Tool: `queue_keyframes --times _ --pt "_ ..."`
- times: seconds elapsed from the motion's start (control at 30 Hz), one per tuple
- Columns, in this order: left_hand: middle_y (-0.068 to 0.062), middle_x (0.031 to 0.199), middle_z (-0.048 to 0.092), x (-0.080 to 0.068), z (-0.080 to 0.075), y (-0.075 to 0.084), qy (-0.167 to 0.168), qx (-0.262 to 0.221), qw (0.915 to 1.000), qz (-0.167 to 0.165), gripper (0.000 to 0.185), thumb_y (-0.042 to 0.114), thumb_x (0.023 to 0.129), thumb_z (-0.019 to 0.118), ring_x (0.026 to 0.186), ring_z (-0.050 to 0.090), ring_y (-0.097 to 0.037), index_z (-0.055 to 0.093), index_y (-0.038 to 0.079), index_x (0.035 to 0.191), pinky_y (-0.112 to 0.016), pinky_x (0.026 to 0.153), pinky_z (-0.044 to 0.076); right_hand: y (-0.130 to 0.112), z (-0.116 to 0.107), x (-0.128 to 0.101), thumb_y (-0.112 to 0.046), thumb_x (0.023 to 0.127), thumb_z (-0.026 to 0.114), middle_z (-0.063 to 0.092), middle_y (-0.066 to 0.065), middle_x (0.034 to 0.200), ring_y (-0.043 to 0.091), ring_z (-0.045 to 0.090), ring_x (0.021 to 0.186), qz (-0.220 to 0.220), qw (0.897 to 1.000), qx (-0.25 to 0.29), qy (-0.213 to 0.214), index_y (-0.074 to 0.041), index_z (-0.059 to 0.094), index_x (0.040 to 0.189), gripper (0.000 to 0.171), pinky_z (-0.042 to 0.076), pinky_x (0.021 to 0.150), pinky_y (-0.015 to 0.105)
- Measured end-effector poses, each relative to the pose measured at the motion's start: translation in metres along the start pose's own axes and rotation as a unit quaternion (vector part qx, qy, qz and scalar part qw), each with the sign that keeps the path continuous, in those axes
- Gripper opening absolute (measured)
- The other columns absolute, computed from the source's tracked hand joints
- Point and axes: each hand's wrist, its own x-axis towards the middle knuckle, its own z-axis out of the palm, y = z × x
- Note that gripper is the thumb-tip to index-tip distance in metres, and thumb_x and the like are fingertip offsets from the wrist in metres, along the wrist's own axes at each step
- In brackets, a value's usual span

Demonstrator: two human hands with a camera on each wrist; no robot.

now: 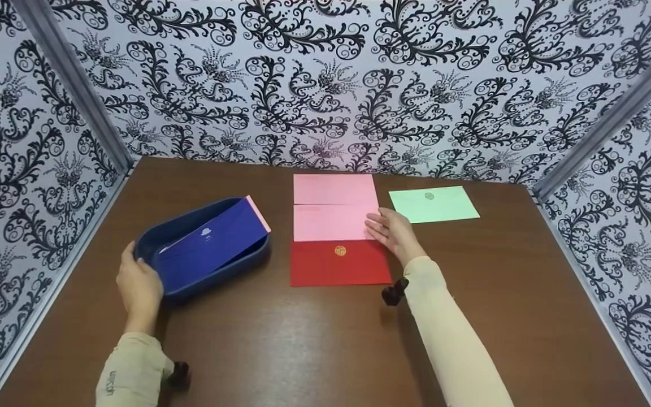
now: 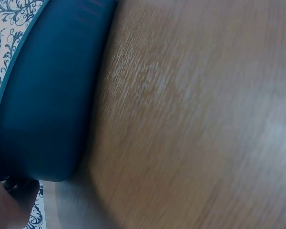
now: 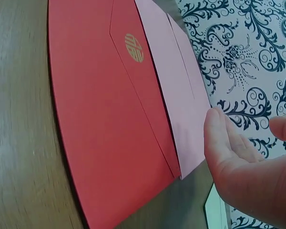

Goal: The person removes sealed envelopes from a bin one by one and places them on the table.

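Observation:
At the left end of a dark blue plastic tub (image 1: pixel 190 295), my left hand (image 1: pixel 140 282) grips the rim. A deep blue envelope (image 1: pixel 212 240) with a small white emblem lies slanted in the tub, a pink edge showing beneath its upper end. My right hand (image 1: pixel 394 233) is at the right edge of the pink envelopes (image 1: pixel 334 220), its fingers extended and fingertips overlapping that edge. Below the pink ones lies a red envelope (image 1: pixel 339 271) with a gold round emblem. In the right wrist view the thumb stands apart from the fingers (image 3: pixel 217 131).
A pale green envelope (image 1: pixel 435 206) with a round emblem lies behind and right of my right hand. The brown wooden table (image 1: pixel 280 339) is bounded by patterned walls (image 1: pixel 325 85) at the back and both sides.

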Motion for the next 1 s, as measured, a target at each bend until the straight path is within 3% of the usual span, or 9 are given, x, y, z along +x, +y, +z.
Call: queue_keyframes --times 0.77,1.0 --pt "-0.033 0.15 0.041 -0.003 -0.003 0.003 -0.007 -0.004 1.0 -0.002 0.049 0.004 0.105 0.028 0.137 0.039 -0.053 0.031 0.003 0.154 -0.061 0.115 0.031 0.005 0.018 -0.004 -0.023 0.106 0.045 0.049 0.022 0.15 0.032 0.052 0.137 -0.015 0.999 -0.022 -0.031 -0.004 0.03 0.153 0.053 0.047 0.11 0.039" --pt "-0.033 0.151 0.039 -0.001 -0.002 0.002 -0.015 -0.003 0.9999 -0.007 0.05 0.005 0.105 0.027 0.138 0.037 -0.053 0.029 0.004 0.155 -0.06 0.116 0.029 0.007 0.025 -0.008 -0.024 0.106 0.044 0.045 0.022 0.153 0.034 0.048 0.14 -0.015 0.998 -0.004 -0.054 -0.003 0.026 0.155 0.056 0.044 0.113 0.041"
